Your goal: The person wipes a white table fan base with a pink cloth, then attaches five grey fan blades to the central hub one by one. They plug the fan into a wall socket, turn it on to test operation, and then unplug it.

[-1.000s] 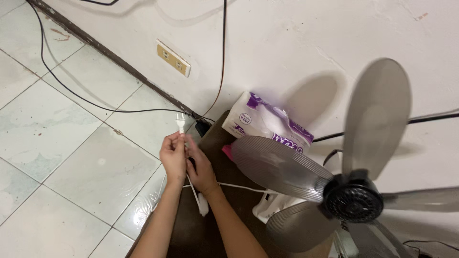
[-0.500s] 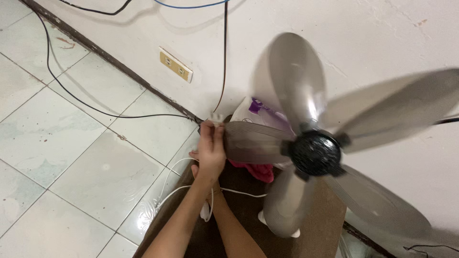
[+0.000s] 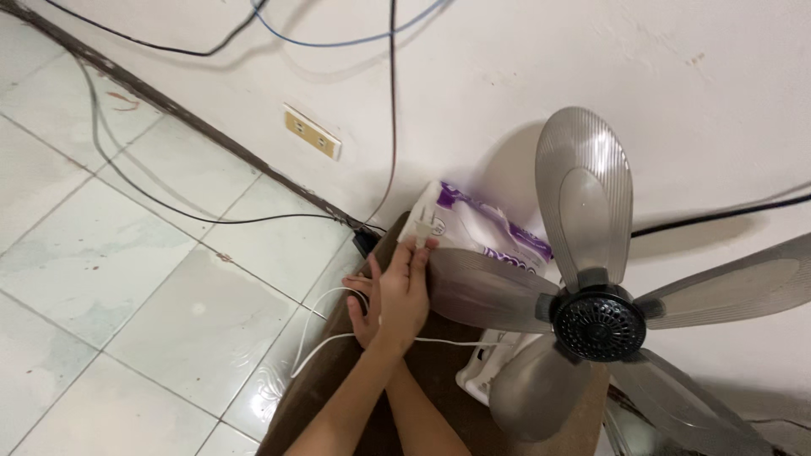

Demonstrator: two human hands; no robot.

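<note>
The right hand [image 3: 404, 291] pinches a white plug [image 3: 421, 230] at its fingertips, prongs and long axis pointing up toward the wall. The left hand [image 3: 361, 306] lies beneath it, fingers spread. Compared with half a second earlier, the plug is now raised clear above the fingers.

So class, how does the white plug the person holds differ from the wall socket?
The white plug hangs loose on a thin white cord, pinched by the right hand; the wall socket is fixed low on the wall. The plug shows bare prongs; the yellowish socket shows slots, all unoccupied. They are apart.
</note>
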